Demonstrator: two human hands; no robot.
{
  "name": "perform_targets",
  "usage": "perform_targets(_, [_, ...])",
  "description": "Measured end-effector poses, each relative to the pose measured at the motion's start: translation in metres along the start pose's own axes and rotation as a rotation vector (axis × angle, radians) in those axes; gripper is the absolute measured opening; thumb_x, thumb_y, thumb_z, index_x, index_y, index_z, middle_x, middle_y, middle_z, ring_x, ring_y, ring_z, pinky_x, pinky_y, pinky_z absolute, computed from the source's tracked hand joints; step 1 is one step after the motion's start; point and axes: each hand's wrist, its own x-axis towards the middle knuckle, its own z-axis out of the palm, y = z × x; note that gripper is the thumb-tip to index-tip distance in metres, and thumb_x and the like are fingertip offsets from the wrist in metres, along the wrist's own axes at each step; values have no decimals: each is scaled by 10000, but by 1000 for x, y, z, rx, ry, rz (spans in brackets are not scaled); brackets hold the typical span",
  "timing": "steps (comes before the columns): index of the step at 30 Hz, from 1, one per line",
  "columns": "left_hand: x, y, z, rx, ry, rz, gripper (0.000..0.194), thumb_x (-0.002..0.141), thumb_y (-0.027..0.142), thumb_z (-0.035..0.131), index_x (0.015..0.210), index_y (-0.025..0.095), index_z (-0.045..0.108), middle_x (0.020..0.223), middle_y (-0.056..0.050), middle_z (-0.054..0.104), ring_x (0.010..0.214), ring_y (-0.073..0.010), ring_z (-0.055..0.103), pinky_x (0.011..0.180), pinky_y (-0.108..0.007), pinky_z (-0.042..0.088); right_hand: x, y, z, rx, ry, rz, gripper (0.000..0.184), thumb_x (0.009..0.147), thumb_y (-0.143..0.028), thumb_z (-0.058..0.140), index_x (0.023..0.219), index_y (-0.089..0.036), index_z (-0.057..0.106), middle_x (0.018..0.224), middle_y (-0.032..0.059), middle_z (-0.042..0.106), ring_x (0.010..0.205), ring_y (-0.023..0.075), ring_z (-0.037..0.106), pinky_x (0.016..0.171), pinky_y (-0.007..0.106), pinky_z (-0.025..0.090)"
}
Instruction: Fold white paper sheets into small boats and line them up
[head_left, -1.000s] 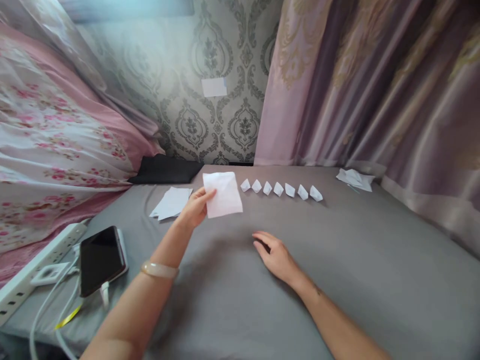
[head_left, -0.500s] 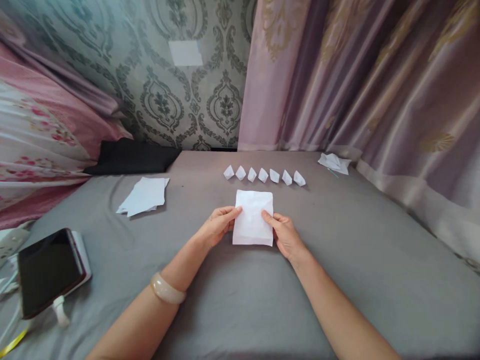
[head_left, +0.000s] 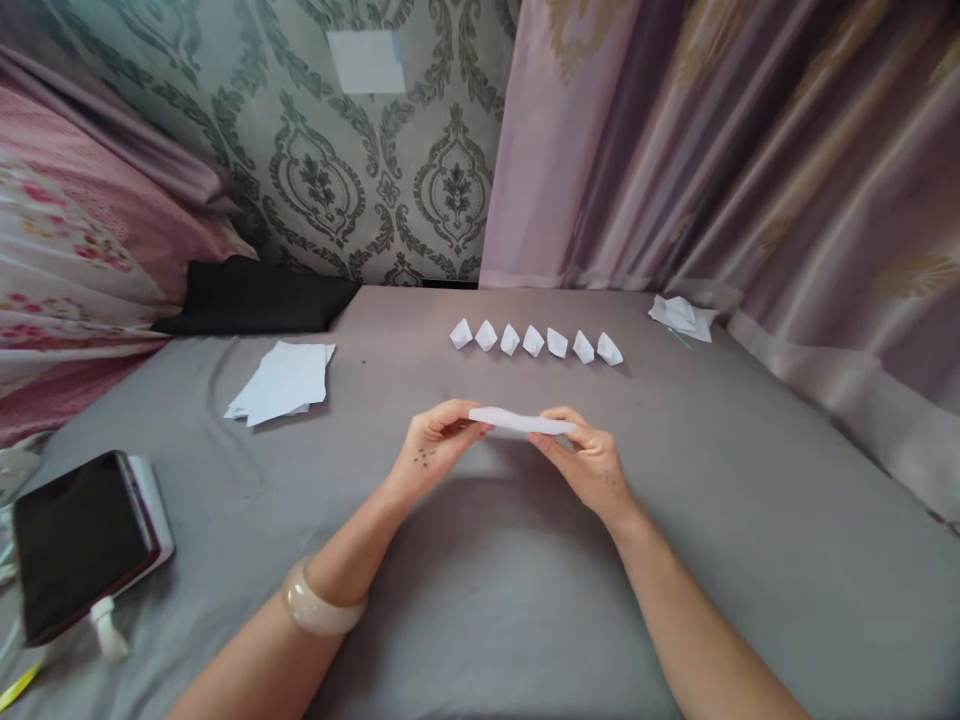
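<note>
A white sheet of paper (head_left: 517, 420) is held between both hands above the grey cloth, turned so that only a thin strip of it faces me. My left hand (head_left: 442, 445) pinches its left end, thumb below and fingers above. At the other end my right hand (head_left: 589, 455) grips it the same way. Beyond the hands stands a row of several small folded white paper pieces (head_left: 533, 341), pointed at the top. None of these touches either hand.
On the left lie a stack of white paper (head_left: 289, 385) and a dark-screened phone (head_left: 82, 545) with a white cable plug (head_left: 109, 625). Crumpled white paper (head_left: 682, 317) rests far right, near the curtain (head_left: 600, 150). A black cloth (head_left: 259, 295) lies at the back left.
The paper has tilted from facing me broadly to nearly edge-on. Both hands have rotated with it, still holding its sides. The view has shifted slightly downward.
</note>
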Motion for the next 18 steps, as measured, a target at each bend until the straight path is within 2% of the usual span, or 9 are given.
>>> perform_targets(3, [-3, 0, -2, 198, -4, 201, 154, 828, 227, 589, 917, 201, 712, 1105, -99, 672, 1031, -226, 614, 891, -337, 488, -1, -2, -4, -245, 40, -211, 161, 848, -282, 590, 898, -286, 743, 994, 48, 649, 937, 197, 590, 868, 369, 464])
perform_targets(7, [-4, -16, -7, 491, -144, 292, 354, 855, 71, 408, 1041, 207, 676, 1227, -95, 615, 1096, -202, 588, 943, -351, 472, -1, 10, -8, -555, -63, -351, 296, 865, -139, 500, 991, -288, 723, 1064, 62, 649, 999, 218, 559, 895, 403, 451])
perform_targets(9, [-2, -27, -8, 648, -215, 308, 398, 835, 31, 379, 1047, 200, 670, 1240, -100, 598, 1097, -208, 573, 929, -357, 478, -2, 19, -8, -688, -171, -337, 372, 831, -55, 465, 1014, -263, 713, 1081, 69, 644, 1010, 224, 547, 891, 397, 453])
perform_targets(12, [0, -37, -8, 857, -263, 346, 355, 815, 35, 423, 978, 193, 695, 1185, -108, 601, 1037, -235, 543, 887, -381, 484, -4, 27, -8, -790, -305, -258, 430, 786, -6, 451, 1054, -242, 691, 1091, 65, 637, 995, 221, 542, 863, 368, 470])
perform_targets(15, [1, -38, -10, 920, -272, 357, 348, 779, 30, 476, 975, 204, 705, 1137, -103, 594, 988, -235, 507, 865, -376, 481, -6, 28, -7, -792, -333, -204, 390, 796, -50, 486, 1078, -242, 675, 1098, 58, 632, 985, 219, 543, 849, 355, 481])
perform_targets(18, [1, -37, -10, 877, -259, 329, 284, 798, 83, 523, 959, 218, 715, 1111, -90, 600, 974, -232, 492, 864, -372, 474, -5, 25, -7, -759, -312, -185, 309, 835, -107, 499, 1029, -248, 693, 1073, 52, 641, 964, 212, 556, 842, 349, 482])
